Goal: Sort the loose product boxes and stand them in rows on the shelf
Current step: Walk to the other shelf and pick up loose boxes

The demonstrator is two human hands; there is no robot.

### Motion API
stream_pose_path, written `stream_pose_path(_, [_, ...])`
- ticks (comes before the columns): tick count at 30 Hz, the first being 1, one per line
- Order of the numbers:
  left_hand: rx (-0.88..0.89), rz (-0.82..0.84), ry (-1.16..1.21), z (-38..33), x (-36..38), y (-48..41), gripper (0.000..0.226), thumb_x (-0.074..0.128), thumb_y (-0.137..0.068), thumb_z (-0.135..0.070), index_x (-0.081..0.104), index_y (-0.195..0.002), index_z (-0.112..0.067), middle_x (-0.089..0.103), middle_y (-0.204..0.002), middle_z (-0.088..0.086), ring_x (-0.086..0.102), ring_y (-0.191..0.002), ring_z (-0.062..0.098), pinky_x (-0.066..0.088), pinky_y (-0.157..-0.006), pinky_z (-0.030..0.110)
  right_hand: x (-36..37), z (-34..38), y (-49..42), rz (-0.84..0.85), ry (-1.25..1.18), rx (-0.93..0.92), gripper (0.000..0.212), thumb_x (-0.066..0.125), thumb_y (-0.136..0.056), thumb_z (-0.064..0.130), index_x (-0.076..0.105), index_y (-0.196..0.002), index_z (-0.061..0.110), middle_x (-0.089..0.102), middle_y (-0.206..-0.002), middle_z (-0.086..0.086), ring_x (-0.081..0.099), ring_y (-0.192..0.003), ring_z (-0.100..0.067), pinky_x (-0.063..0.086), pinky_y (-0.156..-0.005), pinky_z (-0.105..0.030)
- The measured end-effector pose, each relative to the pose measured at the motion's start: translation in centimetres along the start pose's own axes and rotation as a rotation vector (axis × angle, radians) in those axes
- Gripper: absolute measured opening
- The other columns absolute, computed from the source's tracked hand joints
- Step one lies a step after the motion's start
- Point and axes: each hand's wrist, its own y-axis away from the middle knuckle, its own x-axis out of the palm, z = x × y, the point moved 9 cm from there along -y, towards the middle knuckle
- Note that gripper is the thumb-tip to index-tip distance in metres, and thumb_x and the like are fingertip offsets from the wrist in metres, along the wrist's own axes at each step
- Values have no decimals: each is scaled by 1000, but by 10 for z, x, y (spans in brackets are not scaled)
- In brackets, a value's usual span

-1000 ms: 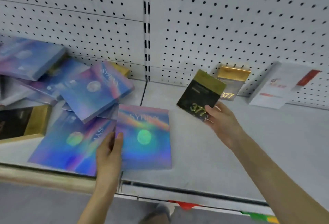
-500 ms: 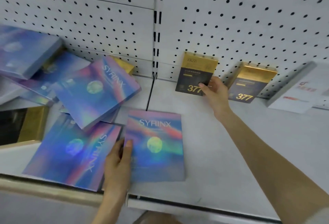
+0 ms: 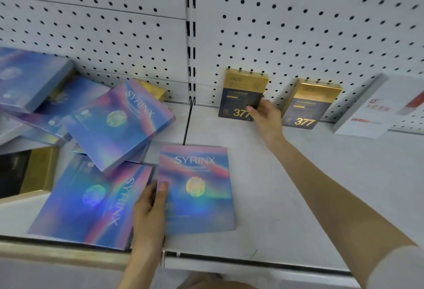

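Airborne a second ago, the black box [image 3: 242, 96] now stands at the shelf's [image 3: 298, 187] back edge beside its twin [image 3: 309, 105], your right hand [image 3: 267, 117] pinching its corner; release next. Your left hand [image 3: 149, 213] grips the flat blue box [image 3: 199, 192].

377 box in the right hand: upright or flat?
Upright. The 377 box stands on its bottom edge against the pegboard, gold band on top; the right hand grips its lower corner.

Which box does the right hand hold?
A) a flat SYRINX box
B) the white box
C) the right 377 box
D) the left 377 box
D: the right hand pinches the lower corner of the left 377 box, upright against the pegboard; the left hand holds a SYRINX box.
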Motion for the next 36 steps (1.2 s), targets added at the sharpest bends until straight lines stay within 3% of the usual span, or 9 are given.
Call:
stream_pose_path(4, [-75, -30, 105, 4, -2, 1, 16, 55, -95, -20, 56, -82, -11, 50, -65, -9, 44, -63, 5, 37, -59, 18, 0, 0, 3, 24, 21, 38, 10, 66, -90, 16, 58, -95, 13, 64, -87, 4, 60, -81, -8, 49, -76, -16])
stream_pose_path(10, [-140, 46, 198, 3, 21, 4, 16, 57, -93, -20, 67, -101, -12, 71, -97, 5, 63, -89, 20, 48, -87, 40, -34, -6, 47, -25, -160, 229, 21, 66, -90, 22, 57, -109, 18, 57, -107, -2, 59, -92, -14, 51, -87, -28])
stream_pose_path(14, [-131, 207, 252, -11, 79, 10, 14, 56, -92, -18, 69, -96, -14, 73, -90, 1, 67, -78, 11, 54, -69, 26, -49, -13, 121, 196, -272, 300, 21, 60, -93, 21, 55, -114, 19, 63, -110, -4, 67, -92, -15, 54, -77, -24])
stream_pose_path(16, [-96, 310, 267, -26, 115, 20, 14, 55, -92, -17, 68, -95, -13, 73, -86, 2, 66, -75, 13, 52, -64, 26, -66, -22, 144, 257, -278, 326, 27, 60, -93, 22, 56, -120, 17, 68, -115, -4, 68, -100, -15, 55, -84, -28])
stream_pose_path(24, [14, 637, 104, -57, 250, 73, 15, 56, -93, -18, 65, -104, -13, 73, -94, 8, 68, -84, 22, 53, -72, 37, -208, -47, 162, -45, -395, 263, 35, 68, -87, 18, 60, -120, 11, 71, -113, -6, 68, -105, -22, 55, -89, -35])
stream_pose_path(27, [218, 579, -63, -75, 298, 54, 14, 55, -95, -17, 61, -107, -17, 68, -105, 3, 66, -94, 22, 54, -78, 28, -261, -69, 171, -145, -432, 233, 34, 64, -84, 17, 60, -116, 6, 72, -108, -10, 69, -96, -22, 56, -80, -32])
stream_pose_path(30, [432, 491, -228, -98, 338, 28, 27, 54, -95, -17, 54, -122, -20, 58, -113, -2, 58, -100, 14, 45, -80, 16, -306, -92, 172, -151, -465, 223, 33, 62, -85, 14, 59, -117, 4, 71, -111, -14, 68, -97, -26, 58, -78, -36])
stream_pose_path(34, [464, 333, -261, -105, 362, 5, 31, 57, -94, -19, 51, -124, -17, 56, -120, 6, 54, -99, 12, 40, -76, 12, -361, -112, 153, -75, -472, 222, 32, 61, -85, 13, 61, -117, 9, 71, -111, -14, 69, -97, -28, 58, -76, -37])
stream_pose_path(36, [419, 233, -255, -100, 360, 1, 29, 58, -94, -20, 52, -122, -17, 57, -121, 8, 54, -97, 13, 43, -80, 20, -387, -115, 137, -18, -428, 199, 31, 61, -85, 15, 62, -116, 12, 72, -109, -13, 70, -96, -27, 59, -78, -37])
